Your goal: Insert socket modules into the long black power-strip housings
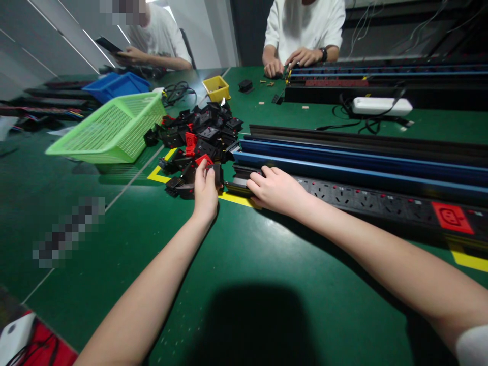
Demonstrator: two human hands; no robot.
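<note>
My left hand [206, 189] is closed on a black socket module [216, 174] at the near edge of a pile of black and red socket modules [198, 137]. My right hand [275, 189] rests with curled fingers on the left end of a long black power strip [373, 201] that lies across the green table [244, 264]. The strip has a row of sockets and a red socket [453, 217] near its right end. Whether the right hand grips anything small is hidden.
A green mesh basket [110, 131] stands left of the pile, with a blue bin [116, 85] and a yellow box [216, 88] behind. Long blue and black rails [362, 157] lie beyond the strip. Two other people sit at the far edge; one works on another strip.
</note>
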